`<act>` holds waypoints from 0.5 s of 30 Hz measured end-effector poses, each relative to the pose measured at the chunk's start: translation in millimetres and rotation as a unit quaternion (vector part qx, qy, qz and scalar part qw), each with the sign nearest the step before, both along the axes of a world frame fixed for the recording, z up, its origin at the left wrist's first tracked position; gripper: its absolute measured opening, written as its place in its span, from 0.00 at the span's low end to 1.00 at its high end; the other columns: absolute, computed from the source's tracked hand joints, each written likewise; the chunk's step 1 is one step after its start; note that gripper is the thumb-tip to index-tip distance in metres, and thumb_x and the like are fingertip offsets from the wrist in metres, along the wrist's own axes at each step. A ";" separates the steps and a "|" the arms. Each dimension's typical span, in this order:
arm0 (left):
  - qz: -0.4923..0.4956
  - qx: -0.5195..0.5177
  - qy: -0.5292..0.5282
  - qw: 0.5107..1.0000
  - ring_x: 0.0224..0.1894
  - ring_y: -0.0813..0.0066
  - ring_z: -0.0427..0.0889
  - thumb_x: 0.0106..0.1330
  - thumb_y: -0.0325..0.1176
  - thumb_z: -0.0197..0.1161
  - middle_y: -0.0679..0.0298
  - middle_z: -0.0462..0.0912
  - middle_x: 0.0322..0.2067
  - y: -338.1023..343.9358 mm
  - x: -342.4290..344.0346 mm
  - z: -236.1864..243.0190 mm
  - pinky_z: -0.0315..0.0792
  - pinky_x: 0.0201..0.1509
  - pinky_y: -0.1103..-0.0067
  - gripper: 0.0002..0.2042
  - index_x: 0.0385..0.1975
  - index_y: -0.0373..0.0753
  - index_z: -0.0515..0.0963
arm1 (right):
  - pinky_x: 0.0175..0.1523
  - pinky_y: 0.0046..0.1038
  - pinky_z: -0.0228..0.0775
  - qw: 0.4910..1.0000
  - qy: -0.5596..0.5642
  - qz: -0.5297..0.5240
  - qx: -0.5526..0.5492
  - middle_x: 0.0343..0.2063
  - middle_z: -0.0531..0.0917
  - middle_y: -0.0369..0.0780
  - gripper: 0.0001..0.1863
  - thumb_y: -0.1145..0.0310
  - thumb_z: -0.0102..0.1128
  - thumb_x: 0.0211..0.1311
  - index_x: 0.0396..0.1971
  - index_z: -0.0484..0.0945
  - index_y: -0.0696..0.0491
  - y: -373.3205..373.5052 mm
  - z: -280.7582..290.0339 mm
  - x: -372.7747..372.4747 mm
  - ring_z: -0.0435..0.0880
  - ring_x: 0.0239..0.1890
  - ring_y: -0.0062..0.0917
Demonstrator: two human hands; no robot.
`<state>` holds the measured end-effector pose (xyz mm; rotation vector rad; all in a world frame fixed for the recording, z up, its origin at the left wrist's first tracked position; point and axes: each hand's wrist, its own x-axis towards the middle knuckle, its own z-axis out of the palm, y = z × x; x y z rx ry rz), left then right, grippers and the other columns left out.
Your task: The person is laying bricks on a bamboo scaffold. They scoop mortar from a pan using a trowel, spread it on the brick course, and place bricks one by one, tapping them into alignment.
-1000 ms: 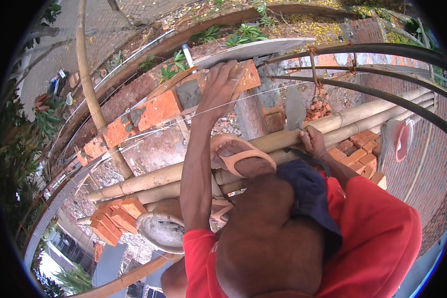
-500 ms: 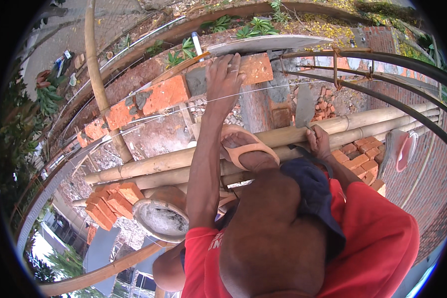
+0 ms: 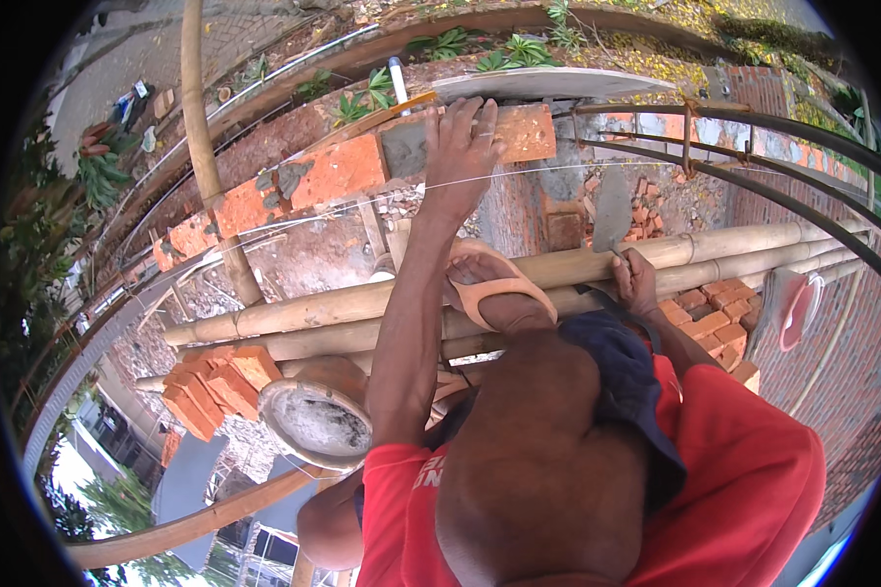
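My left hand (image 3: pixel 460 147) lies across the left end of an orange brick (image 3: pixel 527 134) on top of a narrow brick course. Its fingers are stretched out toward the brick's far edge. Grey mortar (image 3: pixel 404 149) fills the spot just left of that hand, beside another brick (image 3: pixel 338 171). A trowel (image 3: pixel 614 210) with a grey-smeared blade is in my right hand (image 3: pixel 636 279), its blade pointing away from me above the bamboo poles. A taut white string (image 3: pixel 362 203) runs along the near side of the course and passes by my left wrist.
Thick bamboo poles (image 3: pixel 666 252) cross below the course, with my sandalled foot (image 3: pixel 494 284) on them. A mortar bowl (image 3: pixel 315 423) and stacked bricks (image 3: pixel 220 386) stand at left, more bricks (image 3: pixel 715 318) at right. Dark bars (image 3: pixel 783 119) stick out from the right.
The whole view has shifted slightly, so the course and hands appear a little further right. My left hand stays on the brick, and the trowel remains in my right hand.
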<state>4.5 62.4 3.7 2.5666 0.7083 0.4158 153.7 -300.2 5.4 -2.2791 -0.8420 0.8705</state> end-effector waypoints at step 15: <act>0.130 -0.010 0.036 0.991 0.79 0.39 0.55 0.68 0.28 0.61 0.46 0.58 0.77 -82.2 -12.5 4.9 0.55 0.79 0.48 0.32 0.74 0.35 0.65 | 0.34 0.43 0.69 0.998 -0.031 0.040 -0.033 0.24 0.77 0.50 0.16 0.62 0.66 0.69 0.29 0.71 0.57 -3.2 4.3 -0.6 0.77 0.26 0.48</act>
